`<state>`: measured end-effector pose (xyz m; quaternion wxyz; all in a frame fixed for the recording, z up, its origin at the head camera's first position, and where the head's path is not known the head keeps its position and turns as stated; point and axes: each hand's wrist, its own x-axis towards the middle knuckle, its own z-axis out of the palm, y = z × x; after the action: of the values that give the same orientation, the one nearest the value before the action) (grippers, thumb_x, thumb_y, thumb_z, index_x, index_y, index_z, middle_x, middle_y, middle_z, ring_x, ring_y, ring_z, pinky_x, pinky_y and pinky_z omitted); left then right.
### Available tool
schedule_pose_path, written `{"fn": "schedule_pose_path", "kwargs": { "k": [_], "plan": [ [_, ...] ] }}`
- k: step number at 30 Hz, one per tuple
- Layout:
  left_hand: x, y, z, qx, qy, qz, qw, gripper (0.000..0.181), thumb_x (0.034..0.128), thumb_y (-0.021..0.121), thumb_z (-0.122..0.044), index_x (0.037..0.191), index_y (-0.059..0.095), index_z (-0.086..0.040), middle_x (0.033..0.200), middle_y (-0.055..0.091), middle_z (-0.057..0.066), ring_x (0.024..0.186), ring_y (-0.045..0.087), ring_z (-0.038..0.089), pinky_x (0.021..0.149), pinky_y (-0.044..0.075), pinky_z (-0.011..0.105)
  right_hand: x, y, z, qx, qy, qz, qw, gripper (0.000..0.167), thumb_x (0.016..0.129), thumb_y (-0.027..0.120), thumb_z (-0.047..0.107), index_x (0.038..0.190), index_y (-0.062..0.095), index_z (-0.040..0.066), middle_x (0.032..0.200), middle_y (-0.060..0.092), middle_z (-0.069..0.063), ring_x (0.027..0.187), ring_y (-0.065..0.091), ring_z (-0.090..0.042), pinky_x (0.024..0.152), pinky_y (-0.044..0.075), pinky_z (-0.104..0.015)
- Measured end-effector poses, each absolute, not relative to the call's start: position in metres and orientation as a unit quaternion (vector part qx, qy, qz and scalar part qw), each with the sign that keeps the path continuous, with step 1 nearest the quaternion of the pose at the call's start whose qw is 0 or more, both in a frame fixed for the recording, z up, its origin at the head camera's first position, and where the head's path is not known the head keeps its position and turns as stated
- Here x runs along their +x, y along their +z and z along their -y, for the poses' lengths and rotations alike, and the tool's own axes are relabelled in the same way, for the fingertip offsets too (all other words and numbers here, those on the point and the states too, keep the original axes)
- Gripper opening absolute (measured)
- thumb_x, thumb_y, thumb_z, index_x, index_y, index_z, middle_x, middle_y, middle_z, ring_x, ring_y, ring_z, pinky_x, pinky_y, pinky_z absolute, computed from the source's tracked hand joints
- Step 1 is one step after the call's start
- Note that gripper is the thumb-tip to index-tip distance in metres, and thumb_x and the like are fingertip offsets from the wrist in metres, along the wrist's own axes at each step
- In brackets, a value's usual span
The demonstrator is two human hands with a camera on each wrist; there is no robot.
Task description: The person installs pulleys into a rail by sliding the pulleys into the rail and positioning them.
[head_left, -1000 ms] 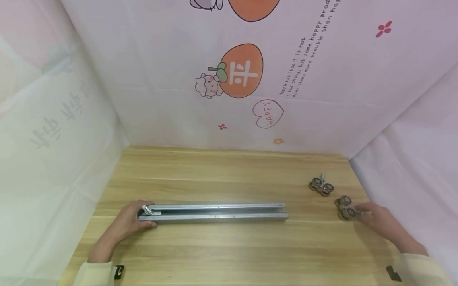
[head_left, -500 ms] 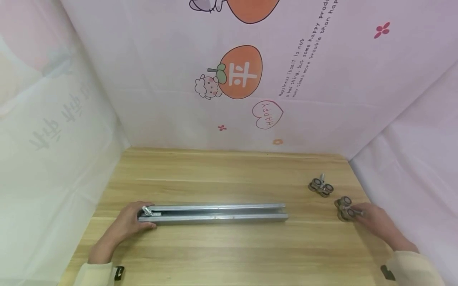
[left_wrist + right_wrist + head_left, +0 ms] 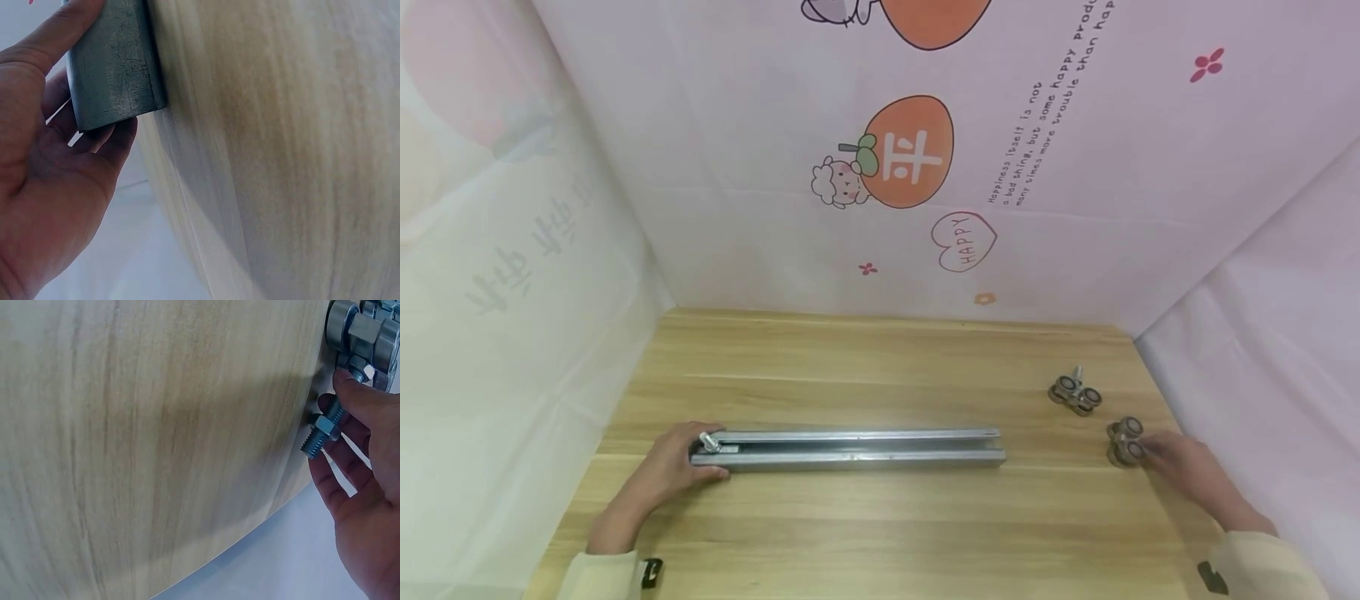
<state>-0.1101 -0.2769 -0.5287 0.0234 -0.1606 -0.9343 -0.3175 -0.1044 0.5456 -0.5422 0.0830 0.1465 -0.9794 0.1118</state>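
A metal channel rail [image 3: 865, 461] lies lengthwise across the table, its slot facing up. My left hand [image 3: 666, 465] grips its left end, thumb on the near side and fingers on the far side; the left wrist view shows the rail's end [image 3: 115, 75] between them. A bolt [image 3: 708, 442] sticks up from the slot beside that hand. At the right, my right hand [image 3: 1187, 471] pinches the threaded bolt [image 3: 334, 412] of a roller trolley [image 3: 1125, 442] between thumb and fingers. Nuts sit on that bolt, and the trolley's wheels [image 3: 340, 325] show above the thumb.
A second roller trolley [image 3: 1075, 394] rests behind and left of the held one, its bolt pointing away. The wood-grain table [image 3: 850, 533] is bordered by a printed cloth [image 3: 760, 233] at the back and white cloth at both sides.
My right hand has shifted slightly left, and the held trolley has turned a little, its bolt now mostly hidden in the head view. The left hand and rail stay put.
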Motion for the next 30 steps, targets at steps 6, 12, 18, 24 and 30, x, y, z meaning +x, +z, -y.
{"fn": "schedule_pose_path", "kwargs": {
  "k": [6, 12, 18, 24, 30],
  "plan": [
    [-0.109, -0.528, 0.278, -0.161, -0.321, 0.933, 0.026, 0.072, 0.0616, 0.102, -0.022, 0.123, 0.072, 0.002, 0.116, 0.075, 0.023, 0.106, 0.069, 0.045, 0.096, 0.054, 0.066, -0.101, -0.542, -0.546, 0.154, 0.115, 0.977, 0.091, 0.014, 0.081, 0.085, 0.003, 0.094, 0.078, 0.005, 0.091, 0.078, -0.010, 0.082, 0.072, -0.026, 0.075, 0.059, -0.050],
    [-0.109, -0.530, 0.278, -0.161, -0.325, 0.932, 0.029, 0.072, 0.0621, 0.102, -0.021, 0.123, 0.072, 0.002, 0.116, 0.075, 0.023, 0.106, 0.069, 0.045, 0.096, 0.054, 0.065, -0.098, -0.537, -0.547, 0.142, 0.113, 0.981, 0.073, 0.012, 0.083, 0.085, 0.007, 0.094, 0.079, 0.006, 0.091, 0.079, -0.009, 0.080, 0.072, -0.024, 0.075, 0.059, -0.053],
    [-0.109, -0.531, 0.278, -0.166, -0.323, 0.931, 0.041, 0.071, 0.0612, 0.102, -0.020, 0.121, 0.073, 0.002, 0.114, 0.075, 0.022, 0.104, 0.070, 0.044, 0.094, 0.055, 0.064, -0.098, -0.527, -0.546, 0.152, 0.100, 0.981, 0.070, 0.012, 0.084, 0.083, 0.003, 0.094, 0.079, 0.007, 0.089, 0.079, -0.007, 0.079, 0.072, -0.018, 0.072, 0.061, -0.050],
    [-0.110, -0.530, 0.278, -0.165, -0.325, 0.931, 0.035, 0.071, 0.0622, 0.102, -0.020, 0.123, 0.072, 0.002, 0.115, 0.075, 0.023, 0.105, 0.070, 0.045, 0.095, 0.055, 0.064, -0.103, -0.508, -0.540, 0.157, 0.093, 0.982, 0.052, 0.010, 0.084, 0.082, 0.001, 0.092, 0.079, 0.007, 0.085, 0.078, -0.004, 0.074, 0.071, -0.018, 0.065, 0.061, -0.041],
    [-0.110, -0.531, 0.278, -0.164, -0.325, 0.931, 0.035, 0.072, 0.0623, 0.102, -0.020, 0.124, 0.072, 0.002, 0.115, 0.075, 0.022, 0.105, 0.070, 0.044, 0.094, 0.055, 0.064, -0.110, -0.497, -0.531, 0.200, 0.085, 0.972, 0.087, 0.015, 0.076, 0.087, -0.001, 0.085, 0.079, 0.008, 0.080, 0.077, -0.003, 0.069, 0.069, -0.010, 0.062, 0.062, -0.038]
  ]
}}
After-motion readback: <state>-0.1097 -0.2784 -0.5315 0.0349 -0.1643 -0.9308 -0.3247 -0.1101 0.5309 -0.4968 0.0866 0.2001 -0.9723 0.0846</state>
